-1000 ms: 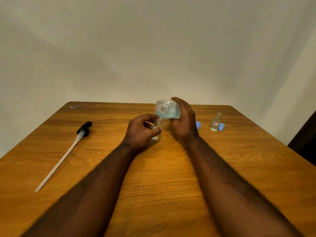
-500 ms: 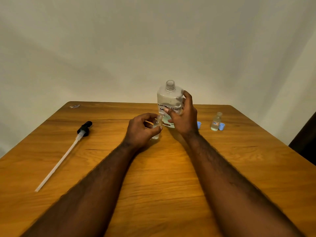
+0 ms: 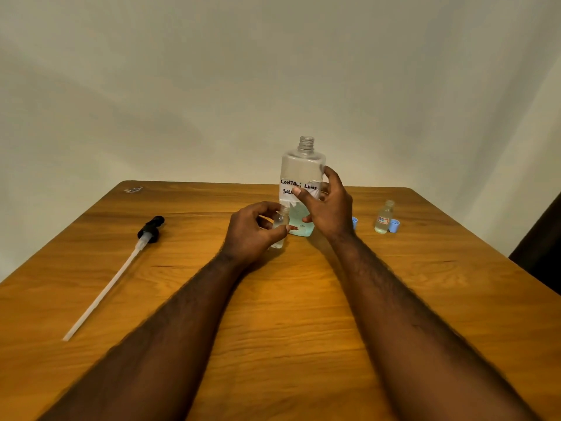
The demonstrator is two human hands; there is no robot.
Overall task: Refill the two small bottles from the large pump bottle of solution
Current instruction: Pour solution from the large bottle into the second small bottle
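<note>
Presently the large solution bottle is upright and appears to rest on the bench. Its threaded neck is open and blue-green liquid sits low in the body. The handwritten label reads "CONTACT LENS SOLU…", part hidden by the thumb.

Right grip: fingers curled round the bottle's right side, thumb across the label. Judgement: a hold suited to tipping or steadying a wide, part-full container.

Left grip: thumb and fingertips pinch a small clear bottle, upright and uncapped, right against the large bottle's lower left. Keeping it this close should shorten any pour and keep its narrow mouth steady. Fill level cannot be read.

Second small bottle stands well to the right, uncapped, with pale liquid inside. A blue cap sits just beside it. Another blue cap shows behind the right wrist. Both caps off suggests that neither bottle is sealed yet.

Pump head with dip tube lies far left on the bench, probably to leave the neck clear for direct pouring. Small object at the far left corner: unidentifiable.
</note>
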